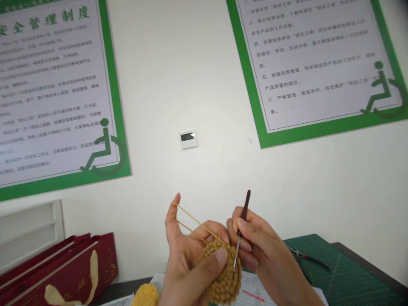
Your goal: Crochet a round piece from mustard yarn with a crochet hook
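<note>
My left hand (191, 259) pinches a round piece of mustard-yellow crochet (225, 282) between thumb and fingers. Its index finger points up with yarn (194, 219) looped over it, and two strands run down to the top of the crochet. In my right hand (258, 238) is a crochet hook (245, 208) with a dark red handle, held like a pencil. The hook's metal shaft slants down across the front of the crochet, its tip at the stitches right of my left thumb. A yellow ball of yarn (145, 295) lies beside my left wrist, partly cut off by the frame.
Pliers (310, 258) lie on a green cutting mat (346, 272) at the right. Dark red paper bags (103, 259) with ribbon handles stand at the left. Papers (255, 289) lie beneath my hands. On the white wall hang a thermostat (188, 140) and two green-framed posters.
</note>
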Demonstrator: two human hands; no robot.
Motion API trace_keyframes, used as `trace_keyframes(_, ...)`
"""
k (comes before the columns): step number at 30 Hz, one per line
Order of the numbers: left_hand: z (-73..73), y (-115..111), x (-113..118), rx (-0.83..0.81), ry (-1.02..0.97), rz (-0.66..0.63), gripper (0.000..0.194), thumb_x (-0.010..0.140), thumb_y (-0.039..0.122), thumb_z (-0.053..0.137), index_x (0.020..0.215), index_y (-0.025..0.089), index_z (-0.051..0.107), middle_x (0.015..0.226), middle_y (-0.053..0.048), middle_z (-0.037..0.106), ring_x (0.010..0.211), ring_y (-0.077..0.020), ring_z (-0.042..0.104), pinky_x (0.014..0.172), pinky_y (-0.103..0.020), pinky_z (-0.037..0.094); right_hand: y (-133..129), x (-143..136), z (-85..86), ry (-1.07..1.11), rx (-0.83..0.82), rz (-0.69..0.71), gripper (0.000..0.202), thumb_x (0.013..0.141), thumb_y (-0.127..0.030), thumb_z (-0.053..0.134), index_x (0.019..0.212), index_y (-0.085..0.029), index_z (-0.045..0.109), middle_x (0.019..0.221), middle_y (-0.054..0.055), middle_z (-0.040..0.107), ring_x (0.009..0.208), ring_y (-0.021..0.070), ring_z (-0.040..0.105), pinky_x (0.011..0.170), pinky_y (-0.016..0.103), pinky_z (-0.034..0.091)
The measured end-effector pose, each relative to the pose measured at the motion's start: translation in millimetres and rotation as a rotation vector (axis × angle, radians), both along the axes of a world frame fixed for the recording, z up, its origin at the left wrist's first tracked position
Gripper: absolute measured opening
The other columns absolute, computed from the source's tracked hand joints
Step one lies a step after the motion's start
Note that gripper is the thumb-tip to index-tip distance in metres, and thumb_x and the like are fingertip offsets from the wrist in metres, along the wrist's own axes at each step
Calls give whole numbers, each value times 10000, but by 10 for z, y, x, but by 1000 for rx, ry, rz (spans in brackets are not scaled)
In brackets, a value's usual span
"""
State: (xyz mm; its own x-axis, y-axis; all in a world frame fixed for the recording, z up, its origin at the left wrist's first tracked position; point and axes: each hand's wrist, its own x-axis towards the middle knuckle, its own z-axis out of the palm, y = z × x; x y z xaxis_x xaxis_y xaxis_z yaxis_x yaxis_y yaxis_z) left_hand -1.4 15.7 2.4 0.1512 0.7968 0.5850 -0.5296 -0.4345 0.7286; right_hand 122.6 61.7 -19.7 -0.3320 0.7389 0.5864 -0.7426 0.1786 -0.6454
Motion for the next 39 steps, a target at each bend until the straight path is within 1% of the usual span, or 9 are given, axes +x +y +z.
trace_keyframes(7,0,97,28,63,74,333,1183,751,25,755,1493,568,11,833,18,729,646,-196,691,645,-368,557,205,0,-3,-83,68,-227,363,837,-480,727,748,-186,534,599,-55,531,462,64,395,442,206,277)
trace_keyframes(13,-134,302,47,-1,77,420,1174,651,43,839,1527,421,155,772,33,743,705,-173,680,695,-302,542,363,4,-157,-60,78,-327,279,831,-390,765,779,-163,613,737,-37,582,704,111,543,667,241,430)
trace_keyframes(16,-349,458,116,-43,79,425,1094,667,35,826,1531,342,230,757,52,707,666,-174,678,633,-290,536,419,17,-375,-69,8,-353,194,906,-324,685,839,-156,616,789,-24,614,702,129,594,646,278,492)
trace_keyframes(19,-686,607,200,-105,77,420,526,883,162,683,1373,211,497,927,-11,693,646,-152,656,613,-329,569,492,55,-703,-101,-95,-388,155,936,-301,649,950,-146,646,885,6,661,744,141,642,671,307,552)
trace_keyframes(20,-817,650,224,-133,76,413,423,905,189,665,1312,194,547,958,-23,691,667,-151,658,623,-332,576,520,71,-832,-112,-136,-402,158,939,-295,646,993,-146,649,929,17,672,762,145,652,677,311,563)
trace_keyframes(24,-1331,785,262,-241,61,349,317,931,275,645,1230,179,605,1043,-54,692,753,-172,676,659,-354,589,629,121,-1352,-155,-284,-408,225,945,-291,639,1123,-153,637,1071,53,680,853,174,679,722,346,591)
trace_keyframes(27,-1618,872,212,-299,36,295,310,932,298,642,1216,176,618,1094,-71,694,824,-197,689,708,-389,595,704,125,-1656,-171,-377,-352,252,953,-308,628,1154,-156,630,1091,62,680,863,179,684,729,355,595)
trace_keyframes(32,-1892,1031,79,-366,2,256,297,932,297,641,1202,173,626,1106,-74,694,847,-204,691,720,-398,596,841,65,-1951,-178,-487,-278,268,951,-307,631,1174,-159,627,1132,71,677,910,194,687,766,380,596)
trace_keyframes(39,-2106,1137,3,-440,-31,268,321,930,288,642,1231,179,613,1160,-85,678,897,-219,688,747,-415,596,933,3,-2163,-181,-587,-252,278,953,-322,627,1179,-160,625,1137,73,675,913,195,686,767,381,596)
